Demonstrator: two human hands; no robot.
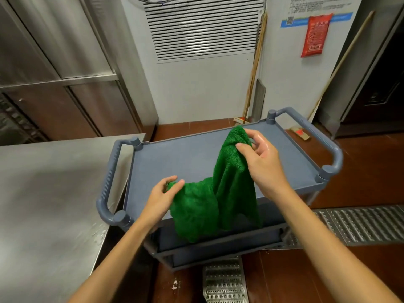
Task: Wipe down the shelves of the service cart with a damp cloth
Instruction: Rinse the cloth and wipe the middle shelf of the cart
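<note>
A blue-grey service cart [175, 162] with tube handles at both ends stands in front of me, its flat top shelf bare. Two lower shelves show under its near edge. A green cloth [227, 189] hangs above the near half of the top shelf and droops past the cart's front edge. My right hand [262, 158] pinches the cloth's upper corner, held high over the shelf. My left hand [162, 197] grips a lower corner near the front left of the shelf.
A stainless steel table [43, 204] with water drops stands at the left, touching the cart's left handle. Steel cabinets fill the back left. Broom handles [253, 68] lean on the white wall behind. Metal drain grates [358, 224] cross the red floor at right and below.
</note>
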